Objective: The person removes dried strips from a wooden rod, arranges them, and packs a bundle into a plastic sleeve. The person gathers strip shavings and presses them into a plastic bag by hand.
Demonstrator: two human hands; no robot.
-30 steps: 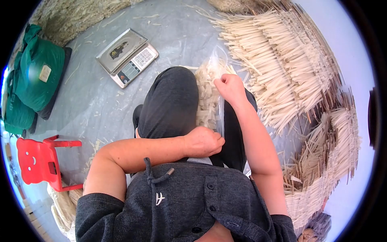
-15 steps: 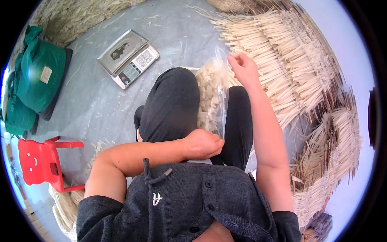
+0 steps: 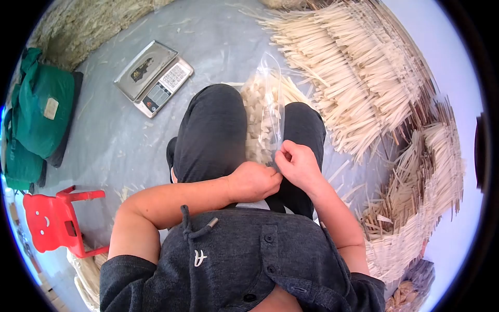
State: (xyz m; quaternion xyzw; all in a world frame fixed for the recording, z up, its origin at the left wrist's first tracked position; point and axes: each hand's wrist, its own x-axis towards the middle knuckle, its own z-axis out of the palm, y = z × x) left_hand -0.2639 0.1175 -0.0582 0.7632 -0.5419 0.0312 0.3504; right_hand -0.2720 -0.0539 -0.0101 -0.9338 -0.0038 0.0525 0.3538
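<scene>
A clear plastic bag (image 3: 263,112) filled with pale, flat, noodle-like pieces rests between my knees. Its far end stands up as a loose, see-through flap. My left hand (image 3: 254,181) is closed at the bag's near end, with the fingertips turned away from view. Close beside it, my right hand (image 3: 299,165) pinches the bag's near right edge between thumb and forefinger. The two hands almost touch at the fingertips, and the bag's gathered edge there is partly hidden by them.
A digital scale (image 3: 153,78) sits on the grey floor ahead left. Stacked pale strips (image 3: 358,73) spread along the right, with another heap (image 3: 416,182) nearer. Green sacks (image 3: 44,112) and a red stool (image 3: 52,221) stand at left. More pale material (image 3: 88,26) lies at the back.
My right hand has come from the bag's far upper corner down toward me, beside my left hand. The left hand stays closed at the near end. The view has shifted slightly.
</scene>
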